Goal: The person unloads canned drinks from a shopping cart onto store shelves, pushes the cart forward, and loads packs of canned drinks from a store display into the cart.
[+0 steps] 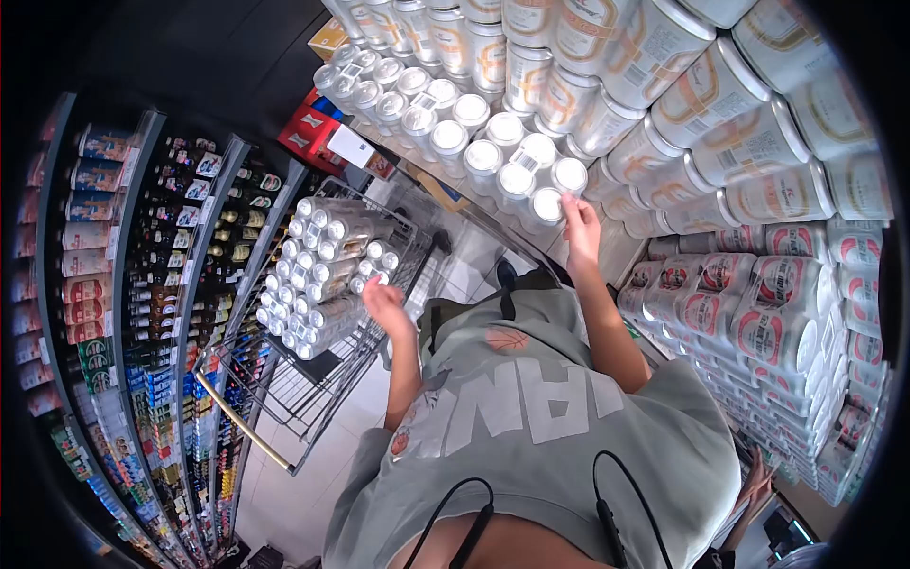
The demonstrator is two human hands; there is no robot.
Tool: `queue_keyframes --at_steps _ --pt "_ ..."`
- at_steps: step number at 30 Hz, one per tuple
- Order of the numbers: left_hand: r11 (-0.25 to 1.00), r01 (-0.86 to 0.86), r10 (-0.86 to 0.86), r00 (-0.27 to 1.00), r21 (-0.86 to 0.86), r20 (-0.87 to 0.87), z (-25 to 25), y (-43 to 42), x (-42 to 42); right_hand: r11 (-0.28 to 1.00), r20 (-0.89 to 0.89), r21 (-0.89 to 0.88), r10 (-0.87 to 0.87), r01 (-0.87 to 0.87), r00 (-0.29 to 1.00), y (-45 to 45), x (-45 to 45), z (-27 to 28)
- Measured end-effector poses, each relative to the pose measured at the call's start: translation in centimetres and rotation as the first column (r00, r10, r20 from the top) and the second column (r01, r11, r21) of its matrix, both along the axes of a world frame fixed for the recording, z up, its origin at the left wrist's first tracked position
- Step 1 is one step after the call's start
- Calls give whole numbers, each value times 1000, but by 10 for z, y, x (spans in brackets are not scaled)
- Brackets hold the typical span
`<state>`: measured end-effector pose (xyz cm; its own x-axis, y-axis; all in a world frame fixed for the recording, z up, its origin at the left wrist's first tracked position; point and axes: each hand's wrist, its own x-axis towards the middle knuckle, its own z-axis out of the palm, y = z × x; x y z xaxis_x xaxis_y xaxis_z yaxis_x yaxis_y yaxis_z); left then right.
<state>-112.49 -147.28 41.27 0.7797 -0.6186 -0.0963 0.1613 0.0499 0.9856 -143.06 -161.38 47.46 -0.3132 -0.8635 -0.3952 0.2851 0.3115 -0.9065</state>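
My right hand (pixel 581 233) is at the near corner of a shrink-wrapped pack of beer cans (pixel 517 178) on the display at the right. Its bent fingers touch the rim of the corner can, and the film there is hard to make out. My left hand (pixel 385 305) is raised beside the shopping cart (pixel 284 403), its fingers loosely bent and apart, with nothing visible in them. Near its fingertips is a small pack of cans (pixel 376 266) in the cart. More wrapped silver cans (pixel 308 284) are piled beside it.
Tall stacks of silver-and-orange cans (pixel 654 57) rise behind the display. Packs of red-and-white cans (pixel 758 303) are stacked at the right. Shelves of bottles and cans (pixel 180 247) line the left. A red box (pixel 310 135) is beyond the cart. Another person's hand (pixel 754 488) shows at lower right.
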Motion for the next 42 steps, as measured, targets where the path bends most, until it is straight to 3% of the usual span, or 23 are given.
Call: queue_keyframes --at_steps 1,2,4,8,10,11,13,17,18,21,22,23,26,28,29,31,33,37,39,42 --pt "987 154 -152 987 -44 49 -3 -20 -22 998 9 -60 -4 4 1000 -3 8 0" --pt "953 298 -304 935 63 185 28 -37 -46 996 32 -84 -28 31 999 -6 10 -6" --pt "895 433 -445 862 106 241 47 -63 -75 998 141 -54 -3 11 990 -5 8 1" --pt "852 501 -520 783 148 343 59 -110 -87 991 247 -122 80 -51 966 2 -2 -1" --pt "797 597 -546 776 -91 316 53 -136 -84 988 278 -145 96 -57 956 7 -7 -7" --pt "798 595 -541 776 -93 324 53 -145 -84 986 306 -160 102 -54 947 11 -9 -10" --pt "829 548 -554 780 110 292 61 -161 -86 982 291 -180 106 -54 951 19 -19 -10" --pt "677 687 -732 594 263 334 51 -189 -97 976 248 -184 160 -116 955 45 -43 -11" --pt "675 691 -735 598 259 320 51 -194 -103 970 246 -205 178 -128 953 51 -48 -11" --pt "362 871 -925 379 331 15 69 -212 -123 964 279 -207 224 -169 934 64 -65 -13" --pt "325 884 -929 365 336 -60 70 -214 -129 951 262 -248 251 -187 932 67 -69 -13" --pt "334 885 -925 374 326 -67 62 -213 -135 934 247 -290 284 -209 926 69 -72 -14" --pt "480 877 -872 473 -28 -130 39 -211 -140 957 321 -257 214 -133 923 70 -68 -15" --pt "540 838 -834 519 -82 -185 37 -207 -144 970 297 -228 150 -83 943 66 -63 -19" --pt "582 813 -798 569 -12 -198 54 -200 -146 965 256 -238 176 -115 950 62 -62 -15" --pt "647 762 -752 636 -11 -174 54 -186 -142 989 251 -147 26 11 968 53 -50 -6" --pt "652 759 -749 642 -3 -163 51 -166 -125 969 211 -192 196 -156 958 45 -65 -12" --pt "729 684 -642 671 -24 -369 51 -113 -88 964 12 -176 206 -200 979 40 -24 17" --pt "789 612 -573 700 -56 -426 51 -85 -66 925 -132 -180 313 -334 940 43 -10 7" --pt "882 457 -446 726 -118 -523 52 -46 -26 865 -138 -159 457 -475 879 46 25 4"
